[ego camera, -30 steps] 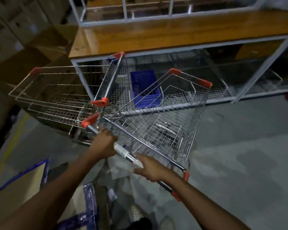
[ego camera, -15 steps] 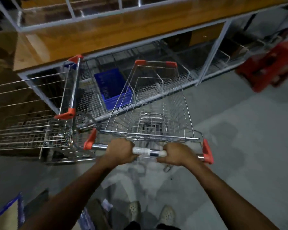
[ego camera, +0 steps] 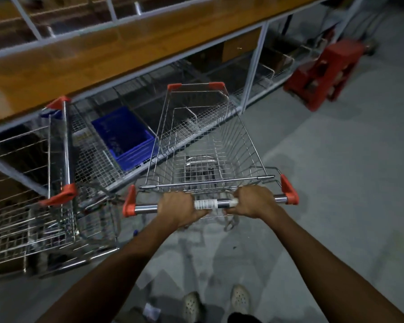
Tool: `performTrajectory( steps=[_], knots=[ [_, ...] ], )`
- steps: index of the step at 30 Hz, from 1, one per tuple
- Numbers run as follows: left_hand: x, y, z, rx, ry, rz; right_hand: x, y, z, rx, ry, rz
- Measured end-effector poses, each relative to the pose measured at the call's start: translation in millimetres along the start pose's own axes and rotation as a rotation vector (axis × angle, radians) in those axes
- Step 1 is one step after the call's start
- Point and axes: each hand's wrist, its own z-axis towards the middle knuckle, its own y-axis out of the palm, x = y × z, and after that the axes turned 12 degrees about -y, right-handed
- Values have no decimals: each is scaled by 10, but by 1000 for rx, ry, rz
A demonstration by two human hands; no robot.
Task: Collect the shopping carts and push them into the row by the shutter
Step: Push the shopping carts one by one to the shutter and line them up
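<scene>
Cart dead ahead of both hands, basket's long axis running away from body, nose angled a bit left toward wire shelving under wooden worktop. Crosswise to that axis, handle bar, at end of both arms. Left hand over bar left of centre, fingers curled round tube, knuckles up. Right hand same on right of centre, fingers wrapped round bar; white label strip showing betw. the two. Arms out nearly straight, approx. equal reach, neither hand nearer. Second cart just to left, turned sideways, its handle end close by left red end cap of held one; cannot tell if touching. Blue crate on low shelf betw. the two baskets. Red plastic stack well off to right on concrete floor. No shutter or cart row in view, so prob. needs swinging round away from shelving before pushing on. Even two-hand grip good for steering. Risk: front corner clipping shelf edge.
</scene>
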Motion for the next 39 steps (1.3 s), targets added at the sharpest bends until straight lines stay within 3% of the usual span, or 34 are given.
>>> performTrajectory(
  steps=[8,15,20,25,28,33,39],
  knots=[
    [270,-147,307,23,141,40,252,28,-153,25,136,23],
    [648,-218,653,9,359,30,564,136,-411,30,290,-3],
    [909,-223,972,93,548,-25,785,160,-631,67,394,34],
    [1220,-397,1458,-13,711,-22,1159,141,-802,76,458,45],
    [1353,-540,1824,-70,707,108,1519,163,-931,128,484,114],
    [1918,-634,2298,-90,645,107,2220,135,-1008,395,664,479],
    [2712,-897,2773,-127,629,119,3049,50,-1026,229,681,488]
  ],
)
